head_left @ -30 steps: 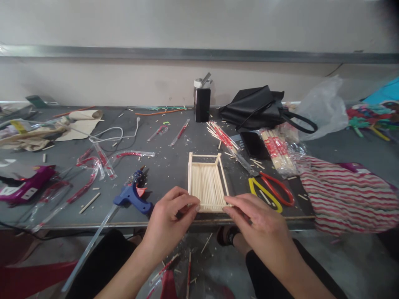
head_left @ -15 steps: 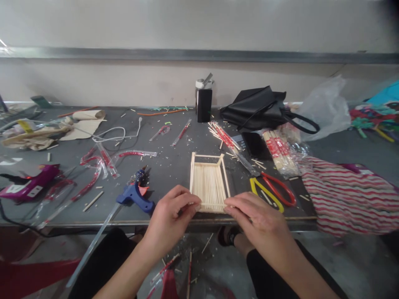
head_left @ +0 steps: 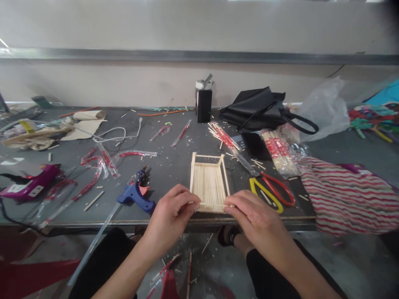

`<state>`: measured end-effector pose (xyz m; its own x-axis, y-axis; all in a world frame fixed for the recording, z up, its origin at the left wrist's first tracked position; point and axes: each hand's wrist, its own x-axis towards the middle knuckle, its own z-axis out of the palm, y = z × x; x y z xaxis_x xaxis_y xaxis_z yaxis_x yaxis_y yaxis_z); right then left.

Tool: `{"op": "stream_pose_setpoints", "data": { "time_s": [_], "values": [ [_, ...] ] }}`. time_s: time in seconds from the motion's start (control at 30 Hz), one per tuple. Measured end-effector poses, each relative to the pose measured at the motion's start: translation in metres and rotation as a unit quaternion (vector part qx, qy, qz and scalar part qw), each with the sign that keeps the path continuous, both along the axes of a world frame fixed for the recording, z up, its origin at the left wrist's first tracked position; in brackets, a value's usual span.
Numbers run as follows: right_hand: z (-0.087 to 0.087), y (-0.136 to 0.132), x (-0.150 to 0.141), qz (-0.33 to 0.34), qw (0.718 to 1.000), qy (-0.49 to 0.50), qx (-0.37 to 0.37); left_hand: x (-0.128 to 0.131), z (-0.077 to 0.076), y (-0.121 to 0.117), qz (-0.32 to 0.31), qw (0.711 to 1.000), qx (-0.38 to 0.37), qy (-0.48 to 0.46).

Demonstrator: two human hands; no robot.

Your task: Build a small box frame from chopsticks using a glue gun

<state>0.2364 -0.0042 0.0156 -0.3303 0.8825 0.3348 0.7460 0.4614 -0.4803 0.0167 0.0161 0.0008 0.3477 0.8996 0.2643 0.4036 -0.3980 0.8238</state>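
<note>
A small frame of pale wooden sticks (head_left: 209, 182) stands at the table's front edge, with a floor of sticks side by side and posts at its far corners. Across its near side runs a thin wooden stick (head_left: 212, 206). My left hand (head_left: 174, 211) pinches the stick's left end between thumb and fingers. At the other end, my right hand (head_left: 254, 211) pinches it the same way. The near corners of the frame are partly hidden behind my fingers. Left of my left hand lies a blue glue gun (head_left: 135, 196) with a long clear glue stick.
Scissors (head_left: 272, 193) with red and yellow handles lie beyond my right hand. Further back are wrapped chopsticks (head_left: 277, 149), a dark phone (head_left: 254, 145), a black bag (head_left: 255, 109) and a bottle (head_left: 204, 99). Striped cloth (head_left: 346, 195) hangs over the right edge; wrappers (head_left: 104, 160) litter the left.
Almost nothing differs. Both hands keep their pinch on the stick at the near side of the frame, and the view has shifted very slightly.
</note>
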Motion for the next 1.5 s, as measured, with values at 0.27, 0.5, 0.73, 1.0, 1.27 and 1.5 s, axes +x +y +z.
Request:
{"op": "stream_pose_setpoints", "data": {
  "time_s": [0.27,0.5,0.73,1.0,1.27,1.5],
  "values": [
    [0.000,0.000,0.001,0.002,1.000,-0.003,-0.016,-0.001,0.001,0.001,-0.005,1.000,-0.001,0.003],
    [0.005,0.000,0.004,0.001,1.000,0.006,-0.025,-0.001,0.001,0.000,-0.003,1.000,0.004,0.011],
    [0.010,-0.001,0.007,0.011,0.999,0.000,-0.035,-0.002,0.003,0.001,-0.012,1.000,0.002,0.011],
    [0.008,-0.001,0.009,0.017,0.999,0.007,-0.041,-0.001,0.003,0.002,-0.007,1.000,0.001,0.009],
    [0.007,-0.001,0.006,0.022,0.999,-0.006,-0.031,-0.001,0.003,0.001,-0.010,1.000,0.008,0.014],
    [0.005,-0.002,0.002,0.009,1.000,-0.016,-0.001,-0.001,0.003,0.001,-0.010,1.000,0.020,0.014]
  ]
}}
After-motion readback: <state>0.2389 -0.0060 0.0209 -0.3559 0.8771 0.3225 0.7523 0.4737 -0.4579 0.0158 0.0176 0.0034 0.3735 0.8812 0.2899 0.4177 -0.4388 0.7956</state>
